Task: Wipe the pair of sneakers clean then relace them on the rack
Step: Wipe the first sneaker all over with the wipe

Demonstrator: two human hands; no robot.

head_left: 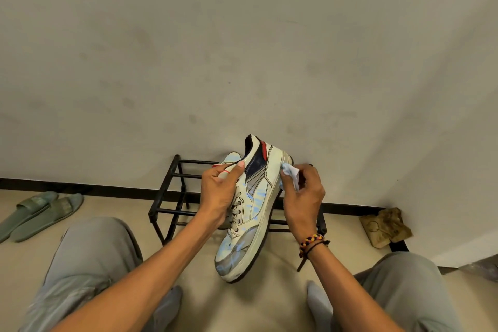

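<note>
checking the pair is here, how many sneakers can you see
2: one sneaker held up in the left hand, a second sneaker partly hidden behind that hand, apparently on the rack.

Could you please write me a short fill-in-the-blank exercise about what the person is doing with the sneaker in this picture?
1. The left hand grips the white leather sneaker with navy and red heel panels at its ____ opening.
2. The right hand pinches a crumpled pale blue wipe against the sneaker's ____ end.
3. Behind the sneaker stands a ____ metal tube shoe rack.
4. A braided multicolour wristband sits on the ____ wrist.

Missing words: ankle; heel; black; right
</note>
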